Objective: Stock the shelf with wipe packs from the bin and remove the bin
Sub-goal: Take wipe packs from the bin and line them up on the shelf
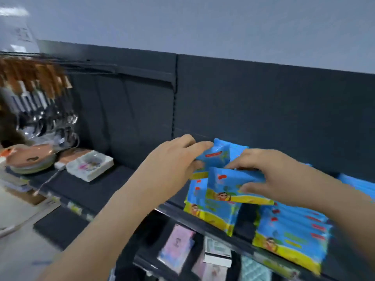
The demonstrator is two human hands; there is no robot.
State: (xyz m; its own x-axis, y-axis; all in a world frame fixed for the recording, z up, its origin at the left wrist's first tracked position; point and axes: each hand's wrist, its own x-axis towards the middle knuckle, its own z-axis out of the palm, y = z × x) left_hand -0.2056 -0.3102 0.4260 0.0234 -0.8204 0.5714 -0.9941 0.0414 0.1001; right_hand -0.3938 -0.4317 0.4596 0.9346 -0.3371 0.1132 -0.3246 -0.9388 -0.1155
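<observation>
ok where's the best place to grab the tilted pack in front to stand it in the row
By its top edge, from above: fingers behind, thumb on the front face, much as the right hand pinches the tilted pack now. It is flat and thin, and its yellow bottom edge lies across the standing row, so a top grip probably lets it drop in upright.

The blue-and-yellow wipe packs (292,234) are soft plastic film, smooth with a slight sheen. The dark grey shelf (85,187) and its back panel (263,110) look like painted metal, matt. At the far left, the hanging utensils (38,110) show shiny metal below brownish handles, though they are blurred. The pale wall (203,23) is matt.
</observation>
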